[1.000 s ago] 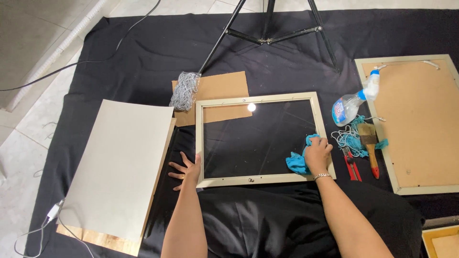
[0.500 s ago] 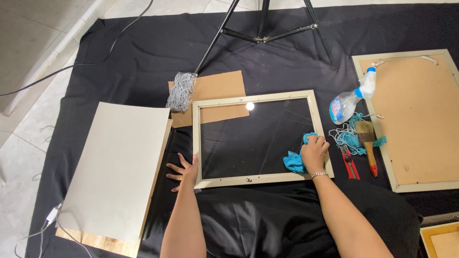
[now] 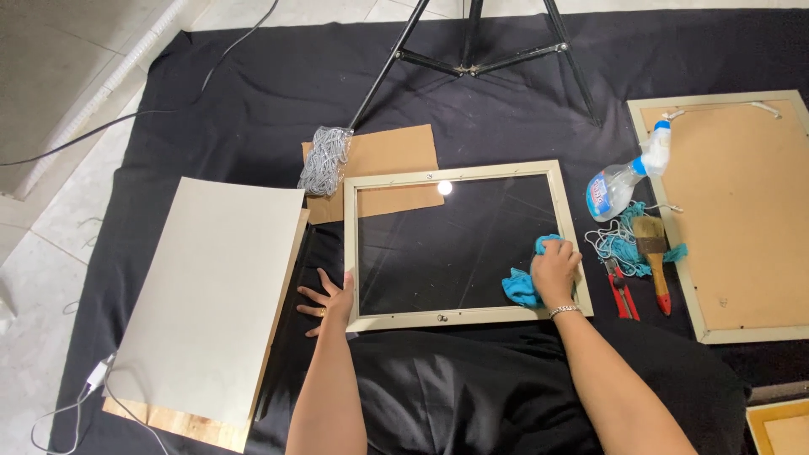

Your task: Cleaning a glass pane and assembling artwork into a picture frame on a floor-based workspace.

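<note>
The frame (image 3: 459, 244) lies flat on the black cloth (image 3: 211, 109), glass up. The left hand (image 3: 331, 297) is spread open, fingers flat on the cloth and thumb against the frame's left edge, seemingly to stop it sliding. The right hand (image 3: 556, 271) is closed over a blue rag (image 3: 524, 285), pressing it on the glass near the right corner. A spray bottle (image 3: 619, 181) and brush (image 3: 653, 257) sit just right, within reach.

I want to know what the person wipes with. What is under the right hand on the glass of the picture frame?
Under the right hand lies a crumpled blue cloth, pressed on the glass of the picture frame. Its edges stick out on the left and top; the part below the palm is hidden.
</note>
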